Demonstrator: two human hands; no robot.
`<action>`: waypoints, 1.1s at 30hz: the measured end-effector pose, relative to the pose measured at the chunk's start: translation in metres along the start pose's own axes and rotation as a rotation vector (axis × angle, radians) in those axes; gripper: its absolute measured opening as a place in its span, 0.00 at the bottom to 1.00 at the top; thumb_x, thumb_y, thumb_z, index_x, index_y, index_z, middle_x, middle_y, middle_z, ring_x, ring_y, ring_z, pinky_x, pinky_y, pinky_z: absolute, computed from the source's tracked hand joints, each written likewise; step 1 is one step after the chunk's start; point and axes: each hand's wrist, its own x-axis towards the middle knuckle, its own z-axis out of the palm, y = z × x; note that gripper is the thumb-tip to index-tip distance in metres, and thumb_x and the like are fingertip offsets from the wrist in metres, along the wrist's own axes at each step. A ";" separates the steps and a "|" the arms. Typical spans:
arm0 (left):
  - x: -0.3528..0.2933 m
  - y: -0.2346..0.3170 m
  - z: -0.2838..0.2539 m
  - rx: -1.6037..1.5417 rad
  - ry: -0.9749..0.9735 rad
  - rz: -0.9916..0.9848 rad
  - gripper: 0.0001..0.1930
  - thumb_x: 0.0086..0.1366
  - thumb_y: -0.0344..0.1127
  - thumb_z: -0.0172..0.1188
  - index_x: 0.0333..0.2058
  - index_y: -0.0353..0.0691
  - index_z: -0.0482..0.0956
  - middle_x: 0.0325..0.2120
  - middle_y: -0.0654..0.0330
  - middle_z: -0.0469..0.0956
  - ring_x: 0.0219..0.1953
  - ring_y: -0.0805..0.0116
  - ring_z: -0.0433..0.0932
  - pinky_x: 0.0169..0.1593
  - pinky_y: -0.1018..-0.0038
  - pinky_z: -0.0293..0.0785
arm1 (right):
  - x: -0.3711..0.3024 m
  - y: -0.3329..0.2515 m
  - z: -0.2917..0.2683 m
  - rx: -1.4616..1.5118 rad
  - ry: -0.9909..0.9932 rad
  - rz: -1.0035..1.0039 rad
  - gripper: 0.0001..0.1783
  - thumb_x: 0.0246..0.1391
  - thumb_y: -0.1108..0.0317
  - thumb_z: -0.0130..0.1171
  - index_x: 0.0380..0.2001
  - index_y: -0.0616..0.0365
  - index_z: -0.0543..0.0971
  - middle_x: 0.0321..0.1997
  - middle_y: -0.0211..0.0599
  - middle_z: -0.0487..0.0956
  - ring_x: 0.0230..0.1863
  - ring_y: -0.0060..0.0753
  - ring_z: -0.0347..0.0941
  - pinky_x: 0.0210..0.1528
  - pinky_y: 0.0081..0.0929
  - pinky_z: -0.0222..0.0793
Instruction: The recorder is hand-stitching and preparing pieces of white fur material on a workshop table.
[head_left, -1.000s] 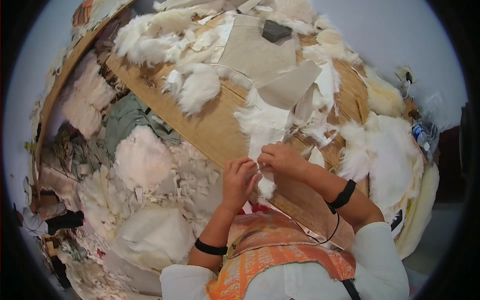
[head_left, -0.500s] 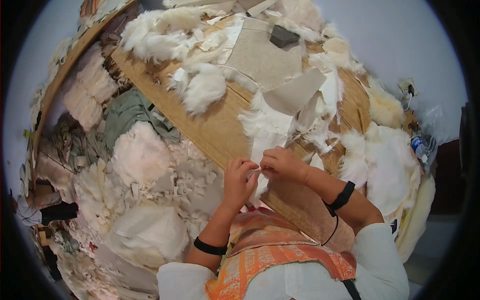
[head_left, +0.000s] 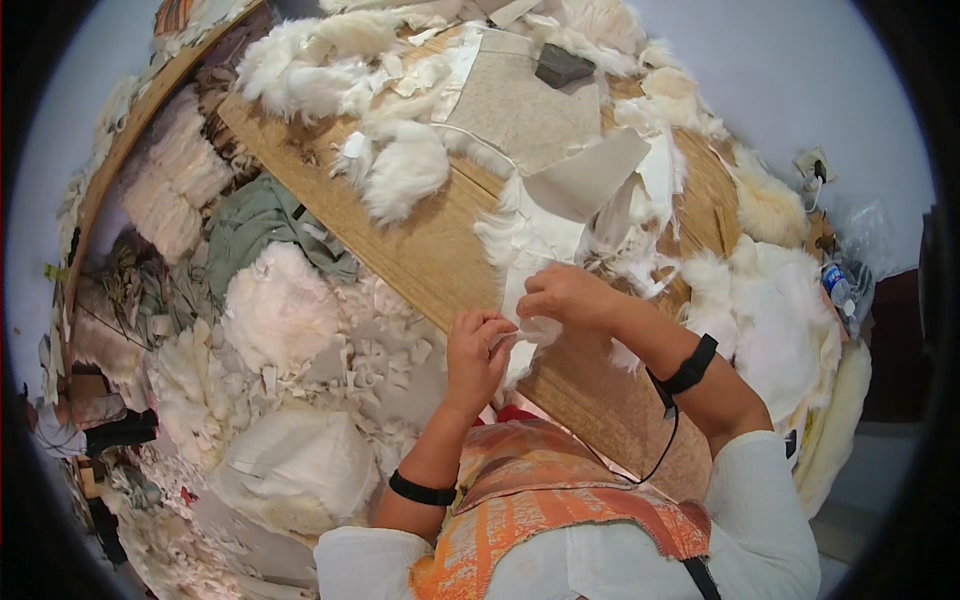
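Observation:
A long strip of white fur hide [head_left: 545, 235], smooth side up and shaggy at its left edge, runs down the wooden board toward me. At its near end my left hand [head_left: 476, 350] pinches the edge of a small white flap [head_left: 538, 330]. My right hand [head_left: 568, 298] is closed just above and to the right of that flap, fingers curled down. What lies between its fingertips is hidden. A grey-beige pattern sheet [head_left: 530, 105] lies on the hide farther up, one corner [head_left: 590, 175] curling up. On it rests a dark stone-like block [head_left: 563, 66].
The wooden board [head_left: 410, 245] slants across the middle. Fluffy white fur pieces [head_left: 405, 175] lie on it. On the left are heaped fur scraps [head_left: 285, 300] and a grey-green cloth [head_left: 255, 230]. At the right are white pelts [head_left: 780, 310], a plastic bottle [head_left: 838, 285] and a wall socket [head_left: 815, 165].
My right hand has moved up and slightly right, apart from the left, and the white flap now shows between them. My left hand has hardly moved.

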 end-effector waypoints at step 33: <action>0.006 0.007 -0.009 -0.052 -0.121 -0.055 0.09 0.46 0.24 0.62 0.29 0.37 0.74 0.33 0.55 0.73 0.40 0.56 0.69 0.45 0.66 0.65 | -0.054 -0.175 -0.021 0.709 0.172 0.208 0.08 0.46 0.76 0.58 0.33 0.57 0.74 0.31 0.36 0.74 0.31 0.42 0.72 0.33 0.31 0.69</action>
